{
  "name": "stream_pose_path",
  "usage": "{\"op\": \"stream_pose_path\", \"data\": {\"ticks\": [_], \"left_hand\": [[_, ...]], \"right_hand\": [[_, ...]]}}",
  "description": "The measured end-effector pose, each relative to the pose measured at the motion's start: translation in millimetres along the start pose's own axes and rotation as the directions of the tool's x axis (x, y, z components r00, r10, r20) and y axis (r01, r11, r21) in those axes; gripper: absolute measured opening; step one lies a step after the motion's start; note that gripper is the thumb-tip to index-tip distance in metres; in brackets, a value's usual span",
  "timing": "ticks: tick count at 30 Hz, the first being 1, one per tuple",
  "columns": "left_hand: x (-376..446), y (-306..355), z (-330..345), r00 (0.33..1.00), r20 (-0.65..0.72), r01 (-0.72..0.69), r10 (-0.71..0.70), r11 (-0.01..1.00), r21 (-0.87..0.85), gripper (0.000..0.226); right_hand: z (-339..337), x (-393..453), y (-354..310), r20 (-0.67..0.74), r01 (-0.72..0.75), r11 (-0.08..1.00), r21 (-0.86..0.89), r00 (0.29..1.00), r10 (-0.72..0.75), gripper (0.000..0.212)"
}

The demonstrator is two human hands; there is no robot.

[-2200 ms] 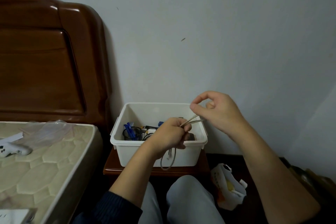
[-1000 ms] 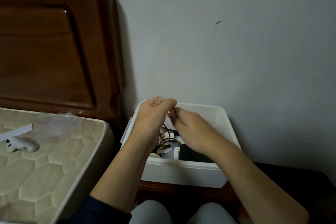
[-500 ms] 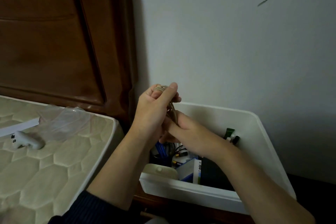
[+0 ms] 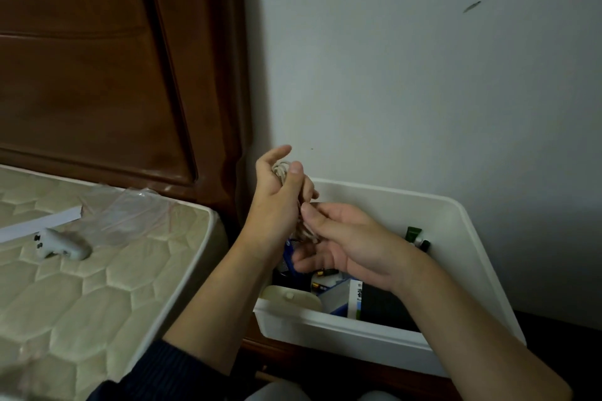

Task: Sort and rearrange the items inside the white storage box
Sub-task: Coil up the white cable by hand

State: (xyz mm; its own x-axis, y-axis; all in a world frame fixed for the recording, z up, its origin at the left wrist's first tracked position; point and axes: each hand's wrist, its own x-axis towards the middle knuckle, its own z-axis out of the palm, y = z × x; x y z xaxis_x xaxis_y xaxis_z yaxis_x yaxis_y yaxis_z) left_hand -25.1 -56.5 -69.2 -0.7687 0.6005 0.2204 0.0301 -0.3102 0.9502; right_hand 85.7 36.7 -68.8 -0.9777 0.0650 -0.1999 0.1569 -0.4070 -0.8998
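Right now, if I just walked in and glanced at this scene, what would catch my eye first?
Probably the two hands in the middle: the left hand grips a pale coiled cable while the right hand pinches its lower loops, both above the white storage box. Next, the dark wooden headboard fills the upper left. Below it, a small white controller lies on the mattress.

A bedroom in a home. A dark wooden headboard (image 4: pixel 97 75) fills the view from 9 to 11 o'clock, against a plain pale wall (image 4: pixel 407 75). At 8 o'clock lies a bare quilted mattress (image 4: pixel 81 296). Beside the bed, at 5 o'clock, a low wooden nightstand (image 4: pixel 286 352) carries a white box (image 4: pixel 358 335) of household odds and ends.
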Motion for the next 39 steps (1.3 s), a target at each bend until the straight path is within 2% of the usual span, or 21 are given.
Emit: {"op": "stream_pose_path", "data": {"ticks": [4, 9, 11, 14, 17, 19, 22, 24, 26, 28, 30, 32, 33, 36, 39], "left_hand": [[-6.6, 2.5, 2.5, 0.997, -0.051, -0.061, 0.064, 0.997, 0.052, 0.008], [-12.6, 2.0, 6.9, 0.965, -0.189, -0.156, 0.180, 0.979, 0.135, 0.008], [-13.6, 4.6, 5.8, 0.951, -0.211, -0.187, 0.224, 0.965, 0.184, 0.004], [-12.7, 6.7, 5.3, 0.940, -0.199, -0.223, 0.277, 0.941, 0.253, 0.006], [-18.4, 8.4, 9.7, 0.943, -0.130, -0.259, 0.307, 0.919, 0.297, 0.004], [-22.4, 9.8, 11.7, 0.949, -0.100, -0.264, 0.298, 0.928, 0.261, 0.004], [-25.2, 9.3, 10.4, 0.949, -0.087, -0.277, 0.301, 0.936, 0.219, 0.008], [-25.9, 5.5, 7.1, 0.949, -0.101, -0.260, 0.299, 0.922, 0.286, 0.014], [-25.0, -2.5, -0.3, 0.959, -0.116, -0.205, 0.260, 0.913, 0.354, 0.016], [-22.9, -13.1, -11.7, 0.972, -0.149, -0.100, 0.182, 0.893, 0.439, 0.013], [-22.4, -25.2, -26.9, 0.969, -0.200, 0.023, 0.144, 0.755, 0.655, 0.010], [-29.0, -37.8, -40.7, 0.971, -0.213, 0.107, 0.113, 0.586, 0.803, 0.017], [-32.9, -45.2, -46.8, 0.975, -0.201, 0.120, 0.092, 0.542, 0.832, 0.026], [-39.6, -62.7, -56.1, 0.980, -0.197, 0.169, -0.004, 0.538, 0.826, 0.042], [-38.2, -66.7, -54.3, 0.972, -0.229, 0.221, -0.049, 0.515, 0.828, 0.049]], "right_hand": [[4.1, -8.1, -1.8, -0.046, 0.061, 0.994, -0.087, 0.997, -0.065, 0.032], [7.6, -14.0, -1.7, -0.057, 0.103, 0.994, -0.031, 0.993, -0.104, 0.027], [9.4, -16.7, -4.8, -0.076, 0.128, 0.990, 0.064, 0.990, -0.123, 0.037], [10.6, -18.0, -8.4, -0.134, 0.096, 0.978, 0.186, 0.988, -0.071, 0.045], [10.0, -18.4, -10.6, -0.222, 0.078, 0.970, 0.229, 0.975, -0.026, 0.034], [8.7, -19.6, -13.8, -0.217, 0.060, 0.963, 0.263, 0.976, -0.001, 0.031], [4.4, -19.9, -16.2, -0.230, 0.000, 0.927, 0.374, 0.969, 0.093, 0.027], [0.8, -17.7, -15.3, -0.309, -0.017, 0.932, 0.361, 0.941, 0.137, 0.025], [-3.6, -14.1, -12.4, -0.413, -0.019, 0.970, 0.241, 0.903, 0.120, 0.024], [-9.6, -11.7, -7.7, -0.522, -0.031, 0.999, 0.036, 0.852, 0.046, 0.022], [-16.0, -9.5, -0.9, -0.609, -0.102, 0.966, -0.237, 0.790, -0.066, 0.022], [-19.7, -4.7, 8.2, -0.635, -0.223, 0.844, -0.487, 0.755, -0.166, 0.021], [-19.5, -1.5, 13.2, -0.627, -0.281, 0.762, -0.584, 0.752, -0.203, 0.018], [-12.2, 14.0, 25.0, -0.569, -0.388, 0.501, -0.773, 0.773, -0.280, 0.013], [-7.9, 35.4, 28.1, -0.555, -0.492, 0.281, -0.824, 0.801, -0.225, 0.019]]}}
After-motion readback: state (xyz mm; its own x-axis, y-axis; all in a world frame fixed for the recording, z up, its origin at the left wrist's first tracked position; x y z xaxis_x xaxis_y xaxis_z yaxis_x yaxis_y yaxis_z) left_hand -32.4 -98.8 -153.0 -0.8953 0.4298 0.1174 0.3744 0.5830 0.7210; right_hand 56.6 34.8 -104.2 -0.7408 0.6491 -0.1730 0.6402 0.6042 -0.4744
